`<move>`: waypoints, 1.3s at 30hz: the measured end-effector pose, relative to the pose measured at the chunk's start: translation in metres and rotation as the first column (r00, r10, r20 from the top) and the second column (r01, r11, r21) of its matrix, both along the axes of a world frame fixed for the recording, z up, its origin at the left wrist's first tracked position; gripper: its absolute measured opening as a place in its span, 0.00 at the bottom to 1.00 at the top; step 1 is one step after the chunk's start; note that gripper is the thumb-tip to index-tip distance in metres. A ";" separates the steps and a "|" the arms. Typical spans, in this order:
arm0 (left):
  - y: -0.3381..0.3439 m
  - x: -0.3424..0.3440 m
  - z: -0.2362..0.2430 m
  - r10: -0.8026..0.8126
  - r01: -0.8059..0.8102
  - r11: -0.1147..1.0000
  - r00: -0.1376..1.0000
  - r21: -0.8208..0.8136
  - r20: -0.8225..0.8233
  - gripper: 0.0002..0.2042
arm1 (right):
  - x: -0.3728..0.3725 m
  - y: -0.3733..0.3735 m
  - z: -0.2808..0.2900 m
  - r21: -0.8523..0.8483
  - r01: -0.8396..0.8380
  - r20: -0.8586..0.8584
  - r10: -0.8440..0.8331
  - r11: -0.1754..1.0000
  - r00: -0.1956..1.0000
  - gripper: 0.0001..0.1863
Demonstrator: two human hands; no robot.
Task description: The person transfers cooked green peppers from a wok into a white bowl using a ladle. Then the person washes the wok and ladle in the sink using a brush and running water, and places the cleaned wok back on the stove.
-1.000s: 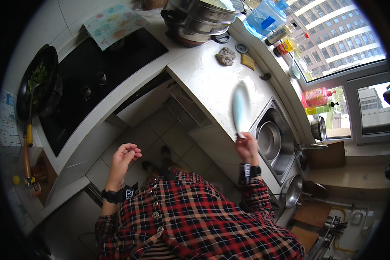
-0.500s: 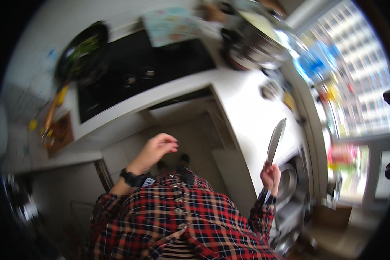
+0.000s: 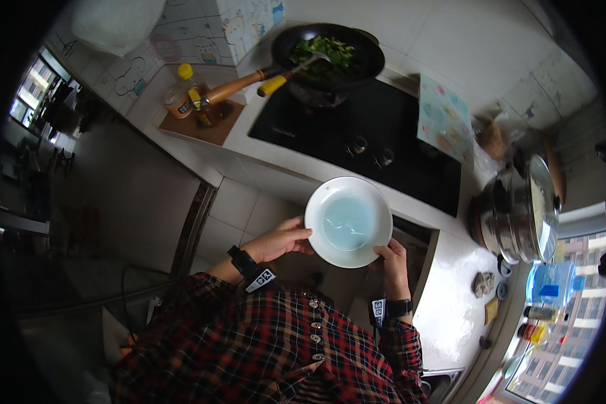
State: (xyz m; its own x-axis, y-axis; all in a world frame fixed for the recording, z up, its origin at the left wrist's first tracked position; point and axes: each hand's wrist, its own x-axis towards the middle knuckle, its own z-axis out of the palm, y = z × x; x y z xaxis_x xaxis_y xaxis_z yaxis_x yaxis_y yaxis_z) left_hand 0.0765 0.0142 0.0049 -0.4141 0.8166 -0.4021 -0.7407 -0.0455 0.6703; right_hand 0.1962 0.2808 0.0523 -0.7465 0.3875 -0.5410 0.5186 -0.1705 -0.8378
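Note:
I hold a white, pale-blue-centred plate point(image 3: 348, 221) face up in front of my chest, in both hands. My left hand point(image 3: 281, 240) grips its left rim and my right hand point(image 3: 392, 262) grips its lower right rim. The plate is empty and sits just short of the black cooktop point(image 3: 374, 138). On the cooktop's far side stands a black pan point(image 3: 328, 54) with green vegetables, with a yellow-handled utensil point(image 3: 284, 78) resting in it.
A steel lidded pot point(image 3: 518, 210) stands on the white counter point(image 3: 451, 306) to the right. A wooden board point(image 3: 202, 121) with a yellow-capped bottle point(image 3: 181, 94) lies left of the cooktop. A patterned cloth point(image 3: 444, 118) lies on the cooktop's right. Bottles point(image 3: 542, 313) line the window at lower right.
My view has swung from the sink side to the cooktop. The plate, held on edge in my right hand alone, is now flat and gripped by both hands.

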 end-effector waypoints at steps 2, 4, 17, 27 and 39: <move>-0.023 -0.012 -0.010 0.089 -0.093 0.995 0.994 0.044 0.068 0.24 | -0.037 -0.015 -0.001 0.015 -0.104 0.031 0.104 0.994 0.994 0.11; -0.048 -0.027 -0.020 0.154 -0.158 0.986 0.985 0.055 0.074 0.25 | -0.071 -0.030 -0.004 -0.003 -0.219 0.033 0.219 0.976 0.975 0.11; -0.160 -0.112 -0.034 0.459 -0.463 0.886 0.884 -0.028 -0.089 0.31 | -0.334 -0.157 0.037 -0.101 -0.244 -0.353 0.195 0.965 0.915 0.40; -0.155 -0.135 -0.029 0.408 -0.408 0.912 0.913 0.031 -0.011 0.30 | -0.331 -0.074 0.086 0.949 -0.293 0.208 0.469 0.116 0.859 0.27; -0.109 -0.131 0.005 0.483 -0.480 0.875 0.875 0.060 -0.043 0.29 | -0.235 0.011 0.200 0.895 -0.433 0.285 0.605 0.111 0.744 0.21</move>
